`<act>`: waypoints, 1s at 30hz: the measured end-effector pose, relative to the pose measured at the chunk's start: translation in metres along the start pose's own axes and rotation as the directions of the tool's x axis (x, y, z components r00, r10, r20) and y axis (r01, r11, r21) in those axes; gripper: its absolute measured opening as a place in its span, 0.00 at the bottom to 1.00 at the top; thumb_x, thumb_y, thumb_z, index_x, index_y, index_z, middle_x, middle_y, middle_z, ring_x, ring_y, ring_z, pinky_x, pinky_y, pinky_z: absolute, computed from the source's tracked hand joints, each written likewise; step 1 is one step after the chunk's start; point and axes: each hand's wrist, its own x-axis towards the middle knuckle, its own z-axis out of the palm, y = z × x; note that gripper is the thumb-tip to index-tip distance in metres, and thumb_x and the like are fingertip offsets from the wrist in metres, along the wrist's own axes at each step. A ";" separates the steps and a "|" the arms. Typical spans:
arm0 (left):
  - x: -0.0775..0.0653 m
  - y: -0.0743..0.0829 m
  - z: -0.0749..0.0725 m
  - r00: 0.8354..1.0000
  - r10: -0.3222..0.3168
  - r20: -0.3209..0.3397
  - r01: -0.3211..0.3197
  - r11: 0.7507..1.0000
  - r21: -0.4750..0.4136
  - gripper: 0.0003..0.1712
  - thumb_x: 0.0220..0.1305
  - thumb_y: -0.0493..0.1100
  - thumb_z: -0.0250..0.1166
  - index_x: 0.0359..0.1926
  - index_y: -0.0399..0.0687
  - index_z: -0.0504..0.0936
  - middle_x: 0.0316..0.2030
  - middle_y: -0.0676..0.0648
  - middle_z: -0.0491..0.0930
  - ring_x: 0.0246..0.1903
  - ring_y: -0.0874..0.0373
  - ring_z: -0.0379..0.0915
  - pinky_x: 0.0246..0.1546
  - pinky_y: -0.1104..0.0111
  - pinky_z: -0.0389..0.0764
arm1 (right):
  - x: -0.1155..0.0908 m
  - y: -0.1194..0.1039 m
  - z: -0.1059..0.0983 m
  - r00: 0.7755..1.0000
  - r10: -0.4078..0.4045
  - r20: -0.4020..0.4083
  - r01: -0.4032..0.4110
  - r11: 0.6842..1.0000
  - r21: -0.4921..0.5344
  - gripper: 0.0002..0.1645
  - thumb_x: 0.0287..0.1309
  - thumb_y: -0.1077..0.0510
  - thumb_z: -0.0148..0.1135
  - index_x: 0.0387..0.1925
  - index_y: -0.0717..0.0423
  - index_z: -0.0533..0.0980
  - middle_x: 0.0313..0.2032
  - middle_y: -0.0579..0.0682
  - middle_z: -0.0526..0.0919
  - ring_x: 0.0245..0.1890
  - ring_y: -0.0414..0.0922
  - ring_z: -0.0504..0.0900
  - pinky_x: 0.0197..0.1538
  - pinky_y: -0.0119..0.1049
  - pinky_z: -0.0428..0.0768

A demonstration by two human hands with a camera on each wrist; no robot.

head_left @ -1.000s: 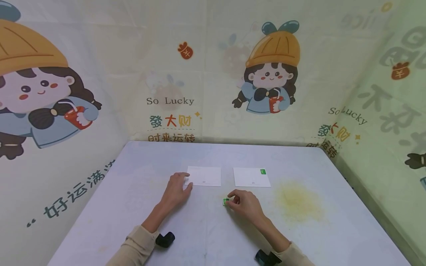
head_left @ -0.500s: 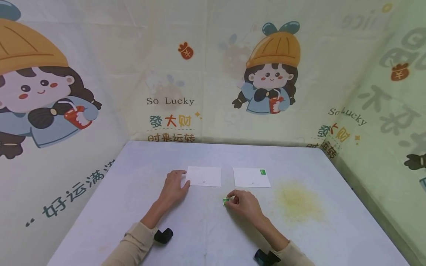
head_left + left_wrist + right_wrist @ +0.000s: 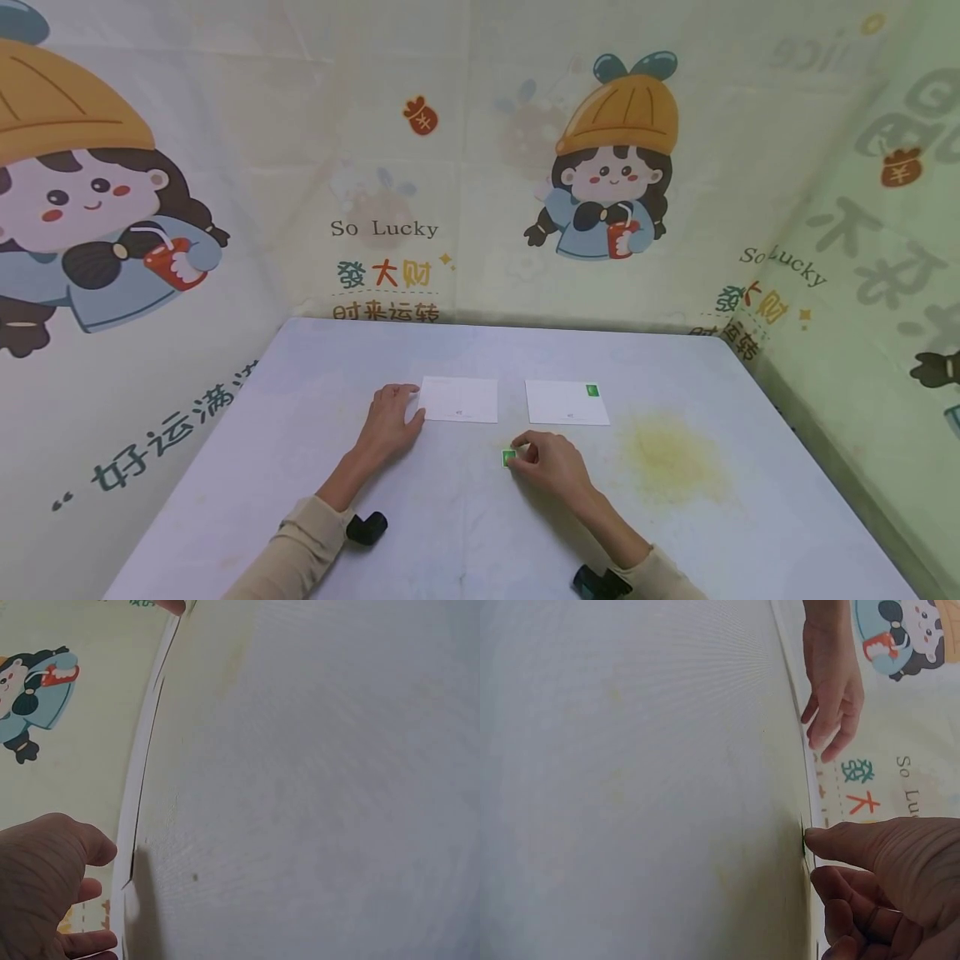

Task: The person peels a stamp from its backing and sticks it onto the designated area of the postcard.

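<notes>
Right grip [image 3: 551, 461] curls inward over a small green stamp [image 3: 507, 458], thumb tip touching it; from where I stand I can't tell whether thumb and forefinger actually pinch it. That stamp lies on the worktop [image 3: 765, 517], lower middle of the head view, just right of centre. Its right edge hides behind the thumb, and the right wrist view shows only a dark green sliver, nearly edge-on.

Thumb and fingers of the left grip [image 3: 390, 418] are spread apart at the left edge of the left white card [image 3: 459, 400]; whether they touch it is hard to make out. In the left wrist view, the other hand's fingertip is cut off at the top, and the card is too foreshortened to trace.

To its right, well separated, lies the right white card [image 3: 564, 403], a green stamp mark [image 3: 592, 390] at its upper right corner. Both cards carry grey print too small to read.

A strip of worktop runs between the cards and the far edge, and more stretches right, past a yellow stain [image 3: 673, 460]. Both beige sleeves [image 3: 296, 542] run out of frame at the bottom.
</notes>
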 end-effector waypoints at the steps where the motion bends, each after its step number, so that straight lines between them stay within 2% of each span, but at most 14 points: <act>1: 0.000 0.000 0.000 1.000 -0.002 0.004 0.001 1.000 0.002 0.27 0.67 0.42 0.66 0.63 0.34 0.76 0.60 0.30 0.72 0.63 0.35 0.66 0.63 0.44 0.69 | 0.000 0.000 0.000 1.000 -0.003 -0.001 0.003 1.000 0.000 0.11 0.54 0.56 0.76 0.39 0.54 0.86 0.19 0.38 0.76 0.19 0.36 0.68 0.24 0.30 0.67; 6: 0.003 -0.001 0.001 1.000 -0.004 0.023 0.004 1.000 0.015 0.28 0.68 0.43 0.66 0.65 0.34 0.75 0.62 0.30 0.71 0.64 0.35 0.65 0.64 0.44 0.68 | -0.001 0.001 0.000 1.000 0.004 0.006 -0.004 1.000 0.012 0.11 0.55 0.55 0.76 0.40 0.53 0.86 0.19 0.38 0.77 0.20 0.35 0.69 0.24 0.30 0.67; 30: 0.004 -0.005 0.002 0.999 0.028 0.037 -0.030 0.997 0.070 0.23 0.68 0.43 0.66 0.60 0.37 0.79 0.62 0.27 0.70 0.66 0.31 0.63 0.65 0.41 0.66 | 0.000 0.002 0.002 1.000 0.026 0.013 -0.026 0.999 0.027 0.11 0.56 0.54 0.75 0.40 0.52 0.86 0.20 0.37 0.77 0.21 0.36 0.70 0.26 0.30 0.68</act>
